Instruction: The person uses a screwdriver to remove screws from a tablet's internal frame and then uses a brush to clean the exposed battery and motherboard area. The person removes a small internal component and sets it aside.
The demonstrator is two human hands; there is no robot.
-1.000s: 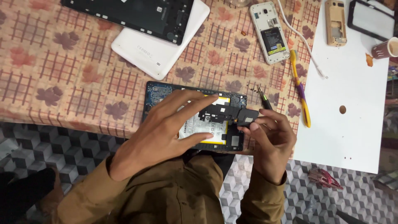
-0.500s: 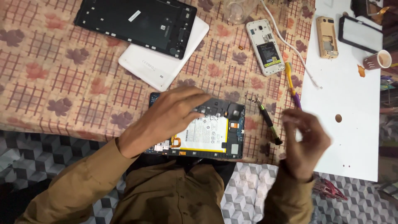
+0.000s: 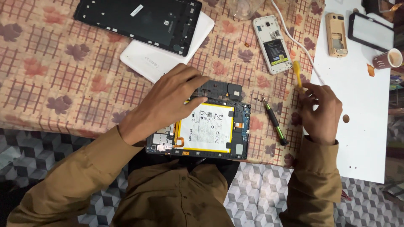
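While the opened tablet [image 3: 210,130] lies at the table's near edge, its upper part is pressed under the flat, spread left hand [image 3: 166,103]. A yellow tool [image 3: 297,73] is pinched in the closed right hand [image 3: 320,111], beside a green-handled screwdriver [image 3: 274,122].

Two hands: left hand [image 3: 168,101] and right hand [image 3: 320,111]. One opened tablet [image 3: 210,128], two back covers [image 3: 141,21] [image 3: 162,63], two phones [image 3: 272,38] [image 3: 336,34]. Two screwdrivers [image 3: 274,122] [image 3: 297,72], one cup [image 3: 389,59].
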